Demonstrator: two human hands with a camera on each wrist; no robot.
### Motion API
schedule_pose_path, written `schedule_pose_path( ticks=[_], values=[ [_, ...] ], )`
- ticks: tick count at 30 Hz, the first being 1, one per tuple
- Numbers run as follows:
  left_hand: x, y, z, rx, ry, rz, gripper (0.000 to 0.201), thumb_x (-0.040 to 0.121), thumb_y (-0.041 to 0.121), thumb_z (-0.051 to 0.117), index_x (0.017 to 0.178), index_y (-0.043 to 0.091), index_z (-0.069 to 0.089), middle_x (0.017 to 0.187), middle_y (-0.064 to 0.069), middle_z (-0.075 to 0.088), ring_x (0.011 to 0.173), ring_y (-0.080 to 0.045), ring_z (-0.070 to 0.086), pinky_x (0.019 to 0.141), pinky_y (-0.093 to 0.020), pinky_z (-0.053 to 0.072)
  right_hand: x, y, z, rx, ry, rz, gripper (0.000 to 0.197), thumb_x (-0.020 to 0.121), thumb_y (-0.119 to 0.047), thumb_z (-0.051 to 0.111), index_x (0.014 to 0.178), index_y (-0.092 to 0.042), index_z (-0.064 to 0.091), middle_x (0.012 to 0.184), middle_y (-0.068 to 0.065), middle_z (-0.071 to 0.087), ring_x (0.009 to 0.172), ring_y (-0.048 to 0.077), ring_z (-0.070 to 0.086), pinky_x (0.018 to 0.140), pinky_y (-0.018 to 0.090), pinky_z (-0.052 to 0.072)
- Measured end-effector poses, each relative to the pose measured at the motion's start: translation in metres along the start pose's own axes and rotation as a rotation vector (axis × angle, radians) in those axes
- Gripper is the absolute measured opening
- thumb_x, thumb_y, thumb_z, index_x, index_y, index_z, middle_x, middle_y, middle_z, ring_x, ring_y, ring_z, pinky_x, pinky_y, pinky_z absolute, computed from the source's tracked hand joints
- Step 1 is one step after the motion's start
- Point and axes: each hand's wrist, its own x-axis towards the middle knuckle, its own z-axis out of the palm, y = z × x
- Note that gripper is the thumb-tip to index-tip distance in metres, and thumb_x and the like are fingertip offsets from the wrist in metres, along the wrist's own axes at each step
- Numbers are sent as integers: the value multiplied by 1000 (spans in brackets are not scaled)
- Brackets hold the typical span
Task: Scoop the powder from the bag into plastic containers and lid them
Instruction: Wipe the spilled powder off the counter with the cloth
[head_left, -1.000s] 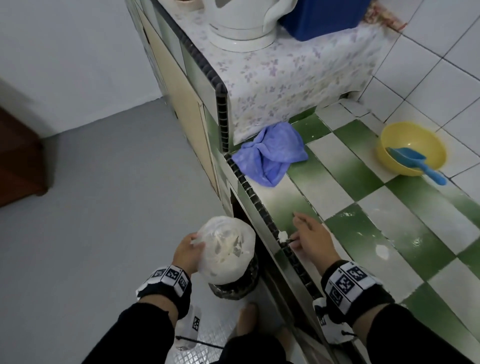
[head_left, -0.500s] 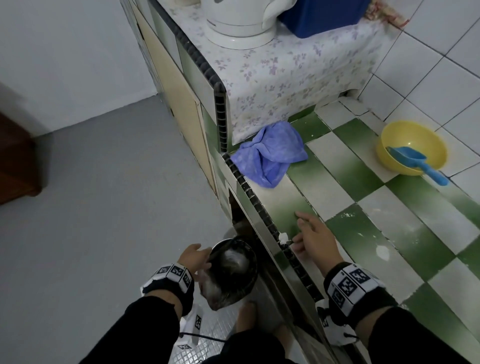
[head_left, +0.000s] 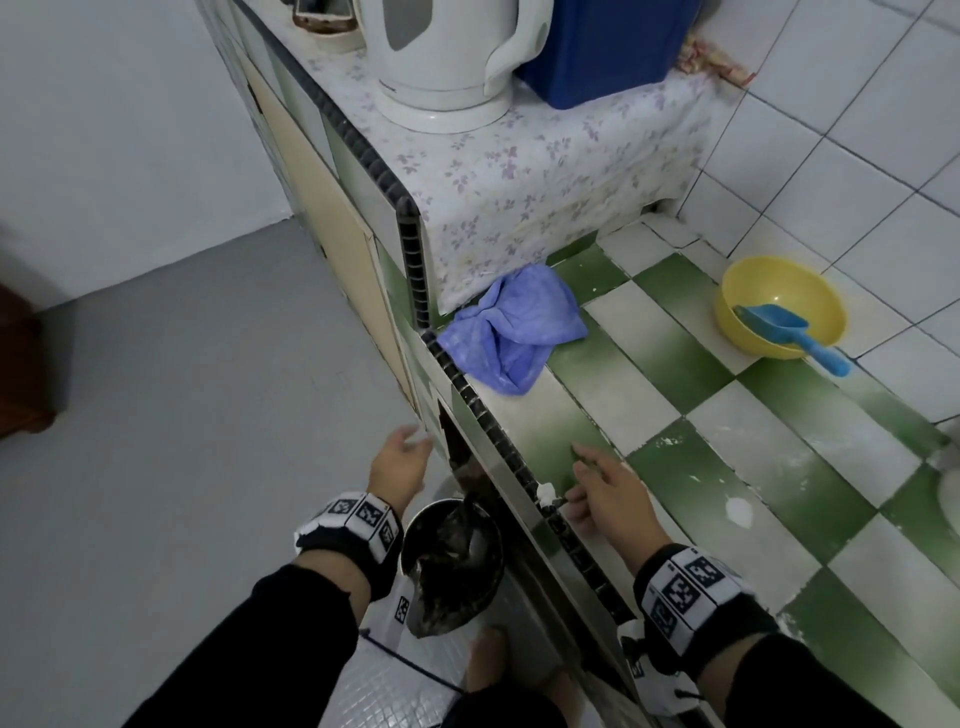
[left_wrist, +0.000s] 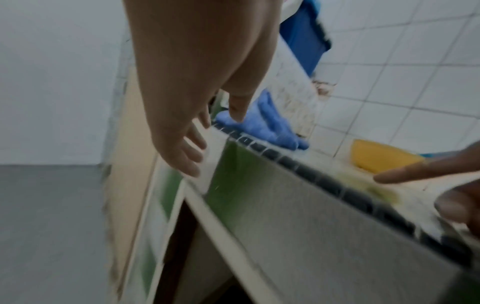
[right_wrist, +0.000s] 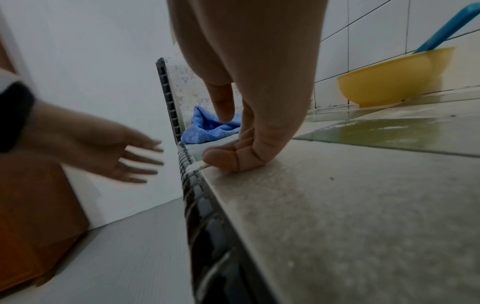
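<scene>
- A second ago the left hand (head_left: 397, 462) held the powder bag over the bin (head_left: 457, 566); now it is empty, grip wide, fingers spread above the bin; the bag is not clearly visible.
- The right hand (head_left: 610, 496) stays at the bench (head_left: 727, 467) edge, fingers curled, pinching something small; I cannot tell what.
- Green-and-white tiled bench, white wall tiles, grey floor.
- The yellow bowl (head_left: 779, 306) with the blue scoop (head_left: 784, 332) sits well beyond the right grip; a blue cloth (head_left: 514, 325) lies ahead of both.

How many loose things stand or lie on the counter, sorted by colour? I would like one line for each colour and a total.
Blue: 3, the cloth, the scoop, the box
Yellow: 1, the bowl
White: 1, the kettle
Total: 5
</scene>
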Motion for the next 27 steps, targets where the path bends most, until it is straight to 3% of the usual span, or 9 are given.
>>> schedule_pose_path(
  ticks=[4, 7, 11, 14, 17, 19, 22, 25, 27],
  values=[
    [9, 62, 23, 2, 22, 424, 53, 86, 28, 71, 132, 12, 52, 128, -4, 58, 112, -17, 55, 99, -29, 43, -1, 3, -4, -16, 14, -12, 31, 97, -15, 47, 127, -22, 53, 69, 8, 58, 57, 18, 55, 50, 25, 45],
    [25, 94, 41, 265, -22, 626, 77, 70, 54, 77, 137, 26, 50, 136, -4, 54, 126, -22, 49, 107, -43, 39, -5, 5, -8, -17, 27, -41, 28, 96, -13, 48, 121, -23, 55, 69, 8, 59, 59, 18, 54, 52, 25, 47],
    [35, 120, 64, 743, -86, 562, 99, 74, 48, 76, 152, 34, 17, 156, -12, 21, 142, -33, 20, 117, -42, 19, -7, 7, -18, -71, 60, -104, 28, 95, -17, 49, 119, -29, 57, 64, 2, 58, 60, 15, 55, 61, 28, 48],
    [39, 121, 73, 973, -63, 565, 80, 84, 39, 68, 150, 32, 24, 151, -10, 33, 137, -33, 31, 110, -38, 26, -9, 9, -27, -90, 89, -134, 27, 95, -17, 49, 115, -34, 55, 63, 3, 55, 60, 14, 54, 58, 21, 48],
    [33, 116, 78, 958, -18, 628, 54, 92, 28, 56, 143, 32, 39, 146, -6, 42, 130, -33, 41, 101, -36, 38, -10, 8, -31, -101, 118, -164, 29, 95, -16, 48, 115, -36, 55, 65, 4, 58, 59, 13, 56, 58, 20, 51],
    [23, 109, 82, 928, -14, 740, 47, 94, 24, 52, 139, 31, 46, 141, -5, 48, 124, -30, 48, 94, -33, 40, -7, 8, -31, -97, 130, -142, 29, 95, -17, 49, 118, -35, 54, 66, 2, 59, 60, 12, 56, 66, 28, 52],
    [6, 95, 91, 734, -116, 906, 42, 91, 18, 60, 132, 29, 57, 129, -6, 61, 112, -29, 58, 84, -32, 43, -1, 4, -31, -71, 164, -156, 32, 94, -23, 52, 125, -30, 52, 72, 1, 61, 69, 17, 62, 78, 37, 54],
    [-17, 87, 98, 508, -269, 854, 46, 84, 17, 64, 127, 32, 56, 107, -4, 69, 97, -24, 63, 74, -28, 44, 7, -8, -30, 10, 183, -173, 51, 93, -30, 55, 139, -38, 33, 83, 9, 59, 76, 21, 64, 70, 27, 55],
    [-31, 83, 102, 411, -379, 778, 45, 81, 25, 64, 123, 35, 54, 102, 1, 70, 92, -19, 64, 76, -27, 48, 12, -14, -29, 93, 193, -175, 66, 89, -39, 58, 143, -45, 19, 106, 12, 61, 86, 22, 65, 73, 31, 58]
  ],
)
